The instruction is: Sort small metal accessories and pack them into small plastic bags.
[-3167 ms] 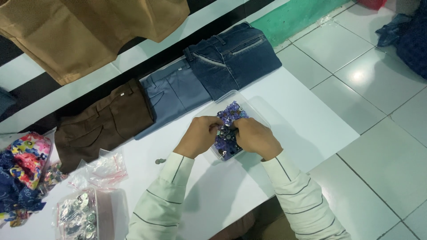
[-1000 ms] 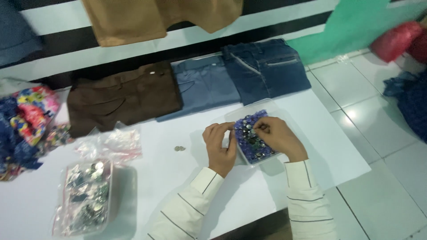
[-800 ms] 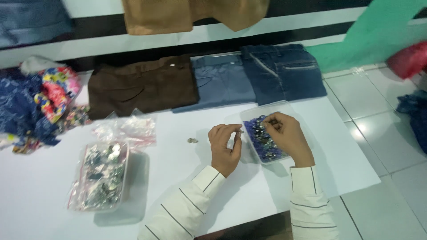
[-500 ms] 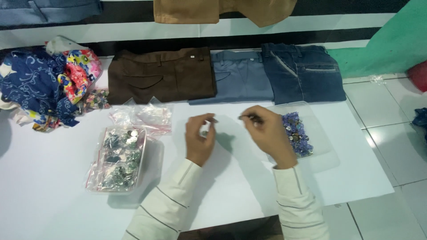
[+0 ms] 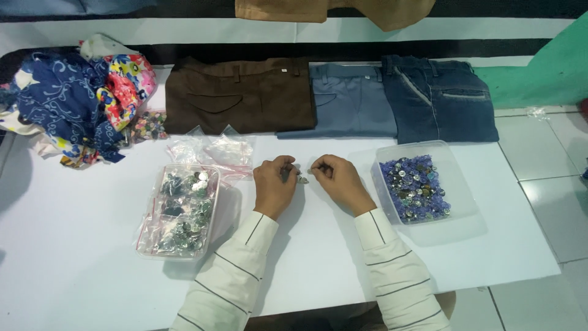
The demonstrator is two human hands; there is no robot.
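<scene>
Left hand (image 5: 274, 186) and right hand (image 5: 339, 179) pinched shut on small metal button (image 5: 302, 180) between fingertips, just above white worktop (image 5: 318, 263). Blue button tray (image 5: 422, 184) nearer right hand (clear tray (image 5: 179, 211) left).

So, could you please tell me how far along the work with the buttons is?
Both hands, left hand and right hand, pinch one small metal button between them. The clear tub of bluish buttons and the bag of silver buttons look full, so most seems left.
</scene>
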